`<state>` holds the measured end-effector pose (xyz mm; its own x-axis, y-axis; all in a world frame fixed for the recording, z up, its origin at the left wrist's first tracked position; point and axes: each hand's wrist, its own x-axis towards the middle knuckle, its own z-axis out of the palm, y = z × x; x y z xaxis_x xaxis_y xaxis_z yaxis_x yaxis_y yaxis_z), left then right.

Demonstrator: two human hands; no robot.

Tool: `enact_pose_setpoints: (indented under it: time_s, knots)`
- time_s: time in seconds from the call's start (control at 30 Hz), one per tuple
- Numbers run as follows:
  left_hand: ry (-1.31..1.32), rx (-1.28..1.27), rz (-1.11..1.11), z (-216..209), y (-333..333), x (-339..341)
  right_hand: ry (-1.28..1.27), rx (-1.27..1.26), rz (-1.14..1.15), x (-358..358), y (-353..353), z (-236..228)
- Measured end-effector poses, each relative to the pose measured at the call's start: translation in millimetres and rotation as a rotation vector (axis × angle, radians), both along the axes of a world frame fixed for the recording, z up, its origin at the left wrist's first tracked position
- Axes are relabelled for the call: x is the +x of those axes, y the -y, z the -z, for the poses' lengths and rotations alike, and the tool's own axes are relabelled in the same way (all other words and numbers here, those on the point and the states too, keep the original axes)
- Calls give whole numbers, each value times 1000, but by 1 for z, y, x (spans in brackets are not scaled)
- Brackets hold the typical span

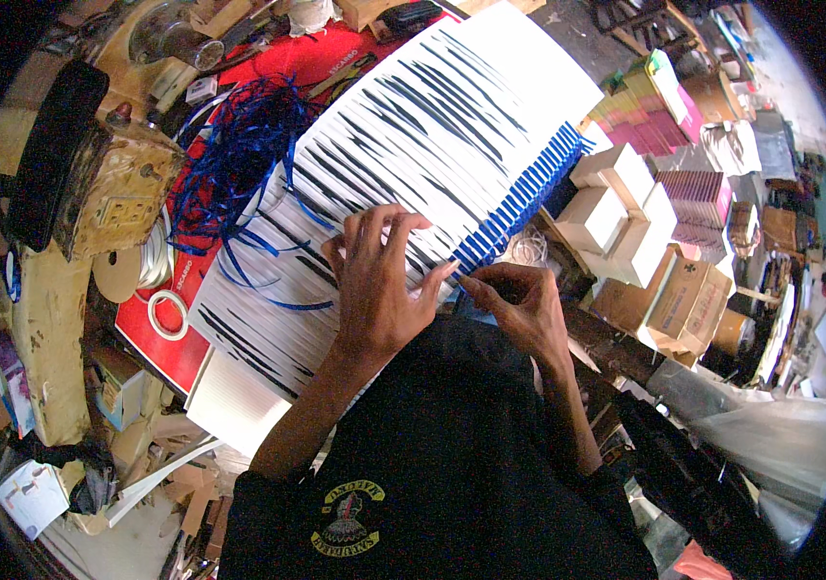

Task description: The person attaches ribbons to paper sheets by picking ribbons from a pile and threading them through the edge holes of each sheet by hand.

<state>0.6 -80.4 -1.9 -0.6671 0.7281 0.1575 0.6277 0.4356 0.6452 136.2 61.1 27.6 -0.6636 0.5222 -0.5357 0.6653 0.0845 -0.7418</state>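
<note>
A long row of overlapping white sheets or booklets (355,155) with black streaks lies slanted before me. Blue ribbon ends (529,188) stick out in a row along its right edge. My left hand (384,280) rests on the sheets with fingers spread, its thumb reaching to the edge by the ribbons. At that edge, my right hand (524,304) pinches what looks like a blue ribbon (459,275), its tip partly hidden by the fingers. A tangled heap of loose blue ribbons (244,159) lies to the left, some strands trailing over the sheets.
Beneath lies a red board (157,333) with a white tape roll (167,315). A wooden block (123,188) stands at left. White boxes (616,217), a cardboard carton (688,304) and stacks of pink-edged sheets (640,121) stand to the right.
</note>
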Motion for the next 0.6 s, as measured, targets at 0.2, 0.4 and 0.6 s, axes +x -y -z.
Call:
enact_pose_setpoints:
  time_s: [0.2,0.4,0.6]
  knots:
    - [271,232,93,-20,35,-36,-162,-103,39,13,-1,24]
    - [-174,-318,231,-49,123,-69,-165,13,283,23,-2,6]
    - [157,-10,47,-37,110,-43,-87,-1,-10,12,24,-33]
